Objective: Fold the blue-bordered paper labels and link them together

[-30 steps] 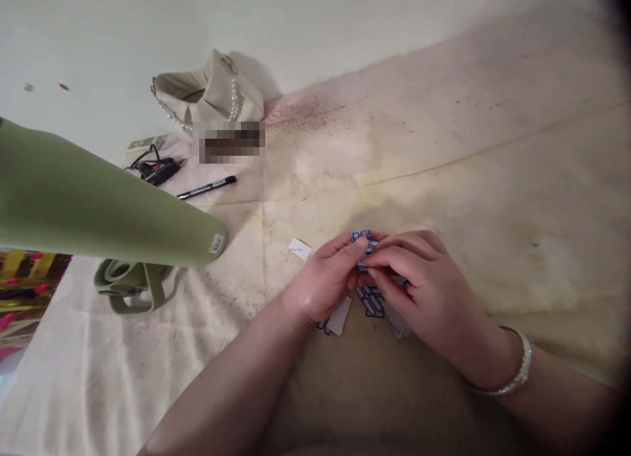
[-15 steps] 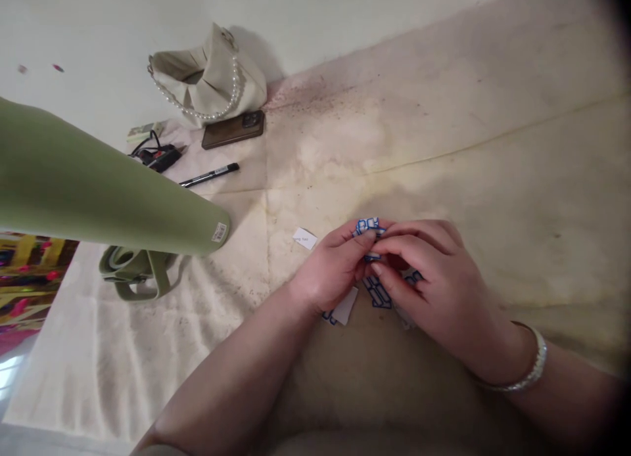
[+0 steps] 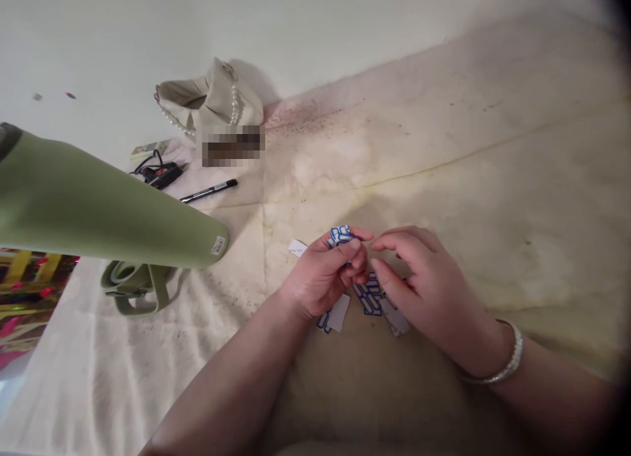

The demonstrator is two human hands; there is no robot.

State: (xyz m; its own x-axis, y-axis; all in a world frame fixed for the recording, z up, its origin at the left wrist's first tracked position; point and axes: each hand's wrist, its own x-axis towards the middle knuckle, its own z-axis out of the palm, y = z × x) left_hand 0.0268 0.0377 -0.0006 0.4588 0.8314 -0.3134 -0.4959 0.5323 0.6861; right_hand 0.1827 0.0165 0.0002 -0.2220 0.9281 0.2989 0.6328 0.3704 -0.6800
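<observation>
My left hand (image 3: 325,272) is closed around a small stack of paper slips with blue outlines (image 3: 340,236), the thumb pressing on top. To its right, my right hand (image 3: 424,272) has thumb and index finger apart with nothing visible between them, and a silver bracelet (image 3: 513,361) on its wrist. Below the hands lie more blue-outlined slips (image 3: 369,301) and two blank-looking pieces, a white slip (image 3: 339,313) and a greyish slip (image 3: 394,318). A printed white label (image 3: 296,248) lies partly behind my left hand.
A large green bottle (image 3: 113,200) leans across the left, beside a green lid with a loop (image 3: 142,288). Behind are a black pen (image 3: 210,190), a black cabled device (image 3: 165,175), a blurred-out dark phone (image 3: 234,148) and a cream bag (image 3: 211,101) on the stained tablecloth (image 3: 394,160).
My hands have come apart; the right fingers have let go of the slips, which stay in my left hand. My left hand has shifted a little left and the camera view has tilted slightly.
</observation>
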